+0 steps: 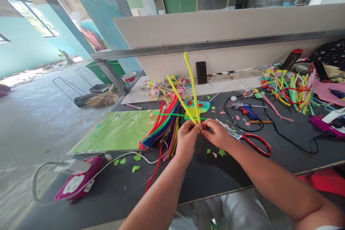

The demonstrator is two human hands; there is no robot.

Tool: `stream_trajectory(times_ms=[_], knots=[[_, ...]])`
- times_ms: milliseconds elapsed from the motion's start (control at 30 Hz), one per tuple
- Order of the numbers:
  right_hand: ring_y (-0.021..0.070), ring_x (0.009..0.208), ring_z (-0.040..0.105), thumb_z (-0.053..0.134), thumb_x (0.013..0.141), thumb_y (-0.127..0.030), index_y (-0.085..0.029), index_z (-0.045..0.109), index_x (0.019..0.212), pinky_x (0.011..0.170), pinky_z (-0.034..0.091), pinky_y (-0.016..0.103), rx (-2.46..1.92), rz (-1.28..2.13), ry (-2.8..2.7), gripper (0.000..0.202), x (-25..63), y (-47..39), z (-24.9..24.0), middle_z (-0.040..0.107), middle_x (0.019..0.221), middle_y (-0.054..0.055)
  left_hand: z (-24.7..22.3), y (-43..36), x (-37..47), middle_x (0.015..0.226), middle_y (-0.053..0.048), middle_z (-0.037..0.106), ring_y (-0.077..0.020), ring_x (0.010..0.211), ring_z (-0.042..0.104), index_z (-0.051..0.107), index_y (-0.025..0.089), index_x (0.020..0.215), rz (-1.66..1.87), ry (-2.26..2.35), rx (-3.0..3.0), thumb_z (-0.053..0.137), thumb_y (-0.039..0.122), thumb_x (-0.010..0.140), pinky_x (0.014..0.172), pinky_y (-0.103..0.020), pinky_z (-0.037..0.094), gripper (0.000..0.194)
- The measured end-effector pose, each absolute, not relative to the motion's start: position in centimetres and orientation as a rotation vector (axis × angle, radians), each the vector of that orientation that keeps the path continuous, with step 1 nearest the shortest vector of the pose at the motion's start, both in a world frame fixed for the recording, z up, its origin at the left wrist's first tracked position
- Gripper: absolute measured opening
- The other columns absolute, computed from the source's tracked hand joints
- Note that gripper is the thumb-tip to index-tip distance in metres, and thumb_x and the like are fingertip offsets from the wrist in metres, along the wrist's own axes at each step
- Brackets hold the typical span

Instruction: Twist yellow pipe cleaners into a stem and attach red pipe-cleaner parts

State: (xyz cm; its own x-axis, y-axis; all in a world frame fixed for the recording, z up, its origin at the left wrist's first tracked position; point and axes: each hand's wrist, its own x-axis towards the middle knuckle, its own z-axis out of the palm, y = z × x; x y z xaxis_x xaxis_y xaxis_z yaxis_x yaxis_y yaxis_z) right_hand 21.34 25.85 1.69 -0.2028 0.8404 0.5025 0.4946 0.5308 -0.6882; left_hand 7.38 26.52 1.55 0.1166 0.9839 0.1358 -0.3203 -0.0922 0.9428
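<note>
One yellow V (192, 82) stands formed, its base pinched in the closed fingers of left hand (188, 137) and right hand (216, 133); tips unjoined, bundle (155, 137) seemingly unworked.

Left arm (159, 192) and right arm (272, 172) slant inward, left hand (186, 138) and right hand (217, 134) pinching side by side.

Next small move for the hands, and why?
Probably twist the yellow fuzzy strands together at the base, left hand steadying, right hand turning. Both hands' fingertips meet at their lower ends, while the upper ends spread apart in a V. Whether they are already joined there is hidden by the fingers.
</note>
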Motion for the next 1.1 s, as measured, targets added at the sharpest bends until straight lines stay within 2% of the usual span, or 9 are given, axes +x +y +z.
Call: stream_trajectory(times_ms=[300,600,767,1100], knots=[[0.0146,0.066,0.054,0.062,0.079,-0.023,-0.018,0.060,0.069,0.062,0.041,0.026,-1.132,0.616,-1.700,0.011,21.1,25.6,2.1,0.059,0.068,0.001,1.7,26.4,7.7,0.062,0.004,0.054,-0.0035,0.049,0.039,0.060,0.013,0.072,1.318,0.769,1.023,0.073,0.030,0.070,0.045,-0.017,0.028,0.021],[0.0153,0.065,0.053,0.061,0.078,-0.023,-0.019,0.059,0.067,0.062,0.039,0.027,-1.225,0.541,-1.591,0.012,21.2,25.6,2.0,0.058,0.066,0.000,1.5,26.4,7.7,0.065,0.002,0.057,-0.0073,0.054,0.047,0.062,0.014,0.078,1.333,0.786,1.101,0.071,0.030,0.073,0.049,-0.020,0.038,0.019],[0.0154,0.064,0.052,0.063,0.074,-0.024,-0.019,0.061,0.068,0.061,0.038,0.027,-1.261,0.574,-1.501,0.008,21.0,25.7,1.6,0.059,0.065,0.000,1.3,26.1,8.0,0.060,0.004,0.052,-0.0060,0.052,0.043,0.059,0.014,0.073,1.355,0.892,1.203,0.068,0.030,0.076,0.049,-0.019,0.034,0.019],[0.0140,0.059,0.051,0.060,0.075,-0.029,-0.019,0.059,0.068,0.057,0.039,0.026,-1.177,0.925,-1.422,0.013,20.8,25.5,1.9,0.058,0.061,-0.001,1.9,25.7,8.6,0.058,0.004,0.048,-0.0044,0.047,0.040,0.053,0.014,0.069,1.242,0.703,0.827,0.068,0.022,0.072,0.044,-0.018,0.028,0.018]])
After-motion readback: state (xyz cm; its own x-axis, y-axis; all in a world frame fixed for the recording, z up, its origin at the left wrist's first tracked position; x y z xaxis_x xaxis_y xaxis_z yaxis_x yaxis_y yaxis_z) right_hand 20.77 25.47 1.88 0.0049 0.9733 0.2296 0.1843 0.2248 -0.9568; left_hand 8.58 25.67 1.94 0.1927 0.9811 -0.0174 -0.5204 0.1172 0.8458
